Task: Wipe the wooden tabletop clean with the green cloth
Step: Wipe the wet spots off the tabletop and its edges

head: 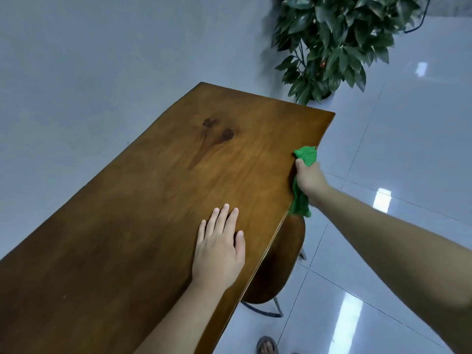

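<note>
The right hand [310,178] is fisted around the bunched green cloth [304,175], pressing it against the wooden tabletop [153,200] at its right edge, with a tail of cloth hanging below the fist. The left hand [218,247] lies flat on the wood, fingers spread slightly (holding nothing), nearer the person than the cloth. A wooden stool [278,261] sits below the edge between both hands.
</note>
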